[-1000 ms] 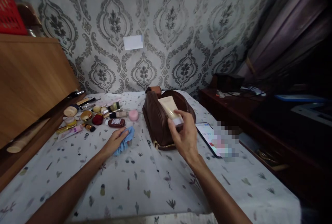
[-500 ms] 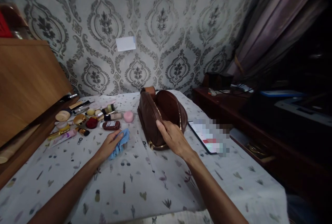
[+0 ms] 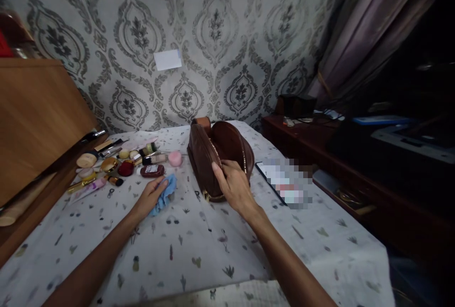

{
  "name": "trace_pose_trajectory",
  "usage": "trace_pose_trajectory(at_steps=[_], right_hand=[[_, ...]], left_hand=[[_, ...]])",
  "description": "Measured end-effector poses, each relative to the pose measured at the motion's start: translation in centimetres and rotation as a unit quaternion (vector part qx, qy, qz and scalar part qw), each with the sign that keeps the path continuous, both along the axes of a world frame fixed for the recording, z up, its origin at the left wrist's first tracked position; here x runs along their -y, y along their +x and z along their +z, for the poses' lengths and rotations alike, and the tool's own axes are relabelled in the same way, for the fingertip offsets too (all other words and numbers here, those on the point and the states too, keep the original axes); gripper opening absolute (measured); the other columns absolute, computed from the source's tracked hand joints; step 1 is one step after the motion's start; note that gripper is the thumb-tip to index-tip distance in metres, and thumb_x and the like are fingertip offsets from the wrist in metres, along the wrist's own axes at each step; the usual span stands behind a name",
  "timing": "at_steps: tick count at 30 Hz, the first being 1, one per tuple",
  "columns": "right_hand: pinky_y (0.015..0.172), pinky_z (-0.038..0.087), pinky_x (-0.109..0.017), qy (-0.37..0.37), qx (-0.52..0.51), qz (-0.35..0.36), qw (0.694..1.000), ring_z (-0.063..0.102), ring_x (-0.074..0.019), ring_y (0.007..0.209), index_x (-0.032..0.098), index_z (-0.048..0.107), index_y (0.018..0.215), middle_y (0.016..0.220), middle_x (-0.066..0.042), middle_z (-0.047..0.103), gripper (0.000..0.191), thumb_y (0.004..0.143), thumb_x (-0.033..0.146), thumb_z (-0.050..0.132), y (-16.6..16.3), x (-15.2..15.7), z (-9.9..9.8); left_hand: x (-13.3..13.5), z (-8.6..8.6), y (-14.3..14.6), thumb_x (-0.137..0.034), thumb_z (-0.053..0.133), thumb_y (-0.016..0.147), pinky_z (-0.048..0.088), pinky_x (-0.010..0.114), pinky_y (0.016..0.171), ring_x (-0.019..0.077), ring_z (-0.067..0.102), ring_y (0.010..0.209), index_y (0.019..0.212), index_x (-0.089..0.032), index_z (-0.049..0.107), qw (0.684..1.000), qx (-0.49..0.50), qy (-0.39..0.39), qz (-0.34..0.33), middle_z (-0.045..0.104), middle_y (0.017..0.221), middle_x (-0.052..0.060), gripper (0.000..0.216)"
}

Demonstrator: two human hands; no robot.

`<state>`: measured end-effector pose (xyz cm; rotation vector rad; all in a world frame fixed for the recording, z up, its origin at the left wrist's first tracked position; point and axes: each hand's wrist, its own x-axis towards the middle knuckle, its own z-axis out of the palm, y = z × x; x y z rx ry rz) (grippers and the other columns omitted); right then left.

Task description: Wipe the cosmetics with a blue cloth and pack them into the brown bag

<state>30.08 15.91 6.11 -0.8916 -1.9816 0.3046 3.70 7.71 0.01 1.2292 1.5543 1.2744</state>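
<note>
My left hand [image 3: 149, 197] is closed on a crumpled blue cloth [image 3: 169, 190], resting low over the patterned tablecloth. A brown zip-up toiletry bag [image 3: 201, 161] stands unzipped in the middle, its mouth gaping. My right hand [image 3: 236, 187] is at the bag's near side, thumb on the outer wall and fingers over the zipped edge into the mouth, gripping that wall. The fingertips are hidden inside. Closest to the cloth lie a small dark red bottle [image 3: 152, 170] with a white cap and a round pink container [image 3: 175, 158].
Several cosmetics, including a gold-rimmed compact [image 3: 109, 165] and a tube [image 3: 88, 188], lie at the left beside a wooden cabinet [image 3: 35, 117]. A phone [image 3: 272, 183] lies right of the bag. A dark red desk [image 3: 295, 141] with an open drawer stands farther right.
My right hand's fingers have moved farther over the edge into the bag's mouth. My left hand keeps the cloth in nearly the same place. The camera view has shifted slightly.
</note>
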Motion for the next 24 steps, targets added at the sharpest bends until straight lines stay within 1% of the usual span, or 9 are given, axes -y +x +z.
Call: trace_pose_trajectory(at_steps=[3,5,8,11,13,16,18,20,24], right_hand=[[0.085,0.05,-0.044,0.01,-0.022,-0.012,1.0,0.061,-0.028,0.092,0.018,0.065,0.087,0.089,-0.013,0.068,0.043,0.101,0.048,0.038,-0.1,0.3,-0.5],[0.088,0.051,-0.046,0.013,-0.044,-0.007,0.999,0.061,-0.0283,0.099,0.017,0.064,0.105,0.101,-0.013,0.068,0.035,0.1,0.045,0.043,0.0,0.5,-0.8],[0.098,0.048,-0.049,0.033,-0.083,-0.009,0.996,0.058,-0.0289,0.116,0.018,0.055,0.127,0.122,-0.015,0.064,0.037,0.098,0.039,0.05,0.1,1.1,-1.2],[0.105,0.044,-0.053,0.085,-0.112,-0.025,0.99,0.053,-0.0294,0.127,0.02,0.055,0.129,0.131,-0.016,0.059,0.035,0.096,0.029,0.053,0.1,2.1,-1.2],[0.105,0.045,-0.052,0.126,-0.136,-0.012,0.983,0.054,-0.0283,0.125,0.021,0.058,0.124,0.128,-0.015,0.06,0.03,0.094,0.02,0.053,-0.2,3.0,-0.8],[0.098,0.05,-0.046,0.158,-0.149,0.085,0.972,0.06,-0.0245,0.114,0.023,0.062,0.115,0.114,-0.011,0.065,0.029,0.092,0.009,0.051,-1.3,4.3,-0.4],[0.094,0.053,-0.043,0.14,-0.133,0.164,0.967,0.062,-0.0224,0.107,0.023,0.063,0.111,0.104,-0.009,0.067,0.028,0.092,0.007,0.049,-2.4,4.9,-0.7],[0.091,0.054,-0.041,0.091,-0.096,0.214,0.968,0.062,-0.0218,0.103,0.022,0.064,0.108,0.101,-0.008,0.067,0.025,0.093,0.008,0.048,-3.8,5.2,-1.5],[0.095,0.052,-0.043,-0.036,0.009,0.244,0.969,0.059,-0.024,0.109,0.019,0.063,0.111,0.11,-0.011,0.065,0.024,0.09,0.012,0.052,-6.5,5.2,-3.5]], left_hand=[[0.1,0.5,-0.1,-0.066,0.061,0.082,0.043,0.023,0.061,0.0143,0.053,0.067,0.089,-0.017,0.067,0.998,-0.057,0.036,0.019,0.061,0.075,-0.001,0.05],[0.0,0.9,-0.8,-0.063,0.057,0.085,0.044,0.024,0.065,0.0152,0.053,0.07,0.09,-0.018,0.067,0.988,-0.125,0.077,0.055,0.061,0.077,0.0,0.047],[-0.6,1.4,-3.0,-0.059,0.05,0.09,0.043,0.026,0.067,0.0175,0.054,0.071,0.09,-0.02,0.065,0.956,-0.233,0.117,0.133,0.06,0.075,0.001,0.042],[-1.9,1.6,-5.7,-0.051,0.042,0.094,0.045,0.031,0.078,0.0229,0.059,0.085,0.095,-0.019,0.064,0.905,-0.359,0.131,0.189,0.066,0.089,0.007,0.039],[-2.9,1.7,-7.2,-0.045,0.039,0.096,0.044,0.034,0.085,0.0265,0.059,0.097,0.099,-0.018,0.064,0.867,-0.446,0.103,0.199,0.068,0.1,0.012,0.037],[-4.0,1.5,-8.1,-0.038,0.04,0.096,0.044,0.035,0.082,0.0285,0.06,0.098,0.1,-0.017,0.065,0.844,-0.501,0.055,0.182,0.069,0.099,0.014,0.033],[-4.2,1.4,-8.1,-0.035,0.04,0.095,0.044,0.035,0.079,0.029,0.06,0.096,0.102,-0.018,0.066,0.847,-0.503,0.047,0.166,0.07,0.099,0.014,0.032],[-4.0,1.3,-7.8,-0.035,0.04,0.095,0.044,0.035,0.078,0.0292,0.061,0.097,0.103,-0.018,0.066,0.85,-0.506,0.045,0.143,0.07,0.102,0.014,0.032],[-2.6,1.6,-7.2,-0.037,0.042,0.095,0.045,0.033,0.082,0.0261,0.063,0.096,0.103,-0.02,0.067,0.861,-0.498,0.052,0.086,0.071,0.103,0.01,0.032]])
